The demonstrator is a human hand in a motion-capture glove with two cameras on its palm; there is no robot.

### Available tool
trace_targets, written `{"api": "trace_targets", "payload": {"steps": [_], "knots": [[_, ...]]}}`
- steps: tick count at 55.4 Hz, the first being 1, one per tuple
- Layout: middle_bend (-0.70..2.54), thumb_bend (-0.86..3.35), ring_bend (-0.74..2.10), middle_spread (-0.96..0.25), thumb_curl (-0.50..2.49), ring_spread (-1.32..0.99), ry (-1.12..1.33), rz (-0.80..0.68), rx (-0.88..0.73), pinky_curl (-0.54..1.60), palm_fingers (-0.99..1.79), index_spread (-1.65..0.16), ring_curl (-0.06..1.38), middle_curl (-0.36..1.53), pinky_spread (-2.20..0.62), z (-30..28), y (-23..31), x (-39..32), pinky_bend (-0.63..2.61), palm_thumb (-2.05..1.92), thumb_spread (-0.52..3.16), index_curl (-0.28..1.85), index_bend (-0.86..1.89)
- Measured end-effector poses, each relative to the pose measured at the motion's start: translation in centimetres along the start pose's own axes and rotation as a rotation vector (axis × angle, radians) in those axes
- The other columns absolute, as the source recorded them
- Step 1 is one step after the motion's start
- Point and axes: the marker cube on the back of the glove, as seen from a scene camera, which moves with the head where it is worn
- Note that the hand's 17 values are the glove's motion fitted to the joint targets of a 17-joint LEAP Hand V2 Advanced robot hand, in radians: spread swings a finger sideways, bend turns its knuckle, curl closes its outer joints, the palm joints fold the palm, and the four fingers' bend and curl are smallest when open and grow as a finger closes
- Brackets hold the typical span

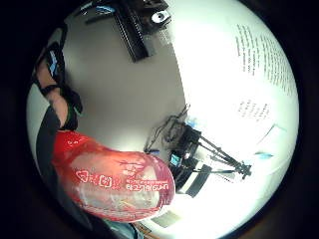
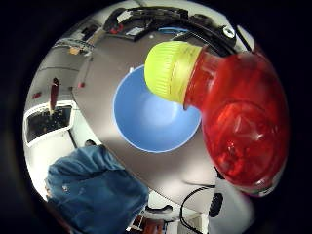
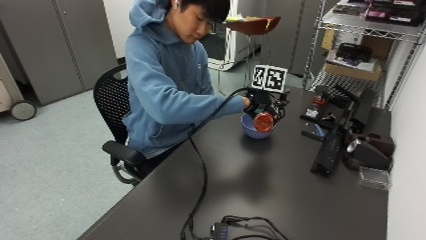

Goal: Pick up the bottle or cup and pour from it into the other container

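Landmark: a round blue plastic bowl (image 3: 253, 129) stands on the dark surface (image 3: 266, 190); every place below is given relative to it.
Bottle: a translucent red plastic bottle with a yellow-green ribbed screw cap (image 2: 171, 69) is held tipped, its capped neck over the bowl's open inside, its base (image 3: 264, 121) raised above the rim.
Hand: the gloved right hand (image 3: 258, 102) is above the bowl with the fingers wrapped around the bottle's body.
Done: the bottle is lifted off the surface, carried over the bowl and tilted.
Left: the cap appears to be on, and the bowl's inside looks bare, so no pouring seems to have happened yet; judged from this, the pour itself and setting the bottle down remain.
Thumb-side view alone: the cap, the neck and the bowl's interior.
Little-finger-side view alone: the bottle's labelled side (image 1: 124, 186), with no bowl in sight.
Outside view alone: the seated person, the arm reaching to the bowl, and the bottle's height above it.
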Motion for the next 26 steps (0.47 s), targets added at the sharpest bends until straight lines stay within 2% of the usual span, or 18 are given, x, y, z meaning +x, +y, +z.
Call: {"api": "trace_targets", "payload": {"steps": [11,26], "knots": [[0.41,-0.03,0.61,-0.1,0.73,-0.17,0.175,-0.014,-0.073,0.4,1.14,-0.15,0.49,0.57,-0.16,-0.6,-0.9,-1.9,0.45,1.12,0.04,0.33,0.12],[0.4,-0.04,0.6,-0.1,0.73,-0.18,0.171,-0.029,-0.069,0.4,1.14,-0.15,0.5,0.58,-0.17,-0.9,-1.5,-3.4,0.45,1.12,0.03,0.33,0.12]]}}
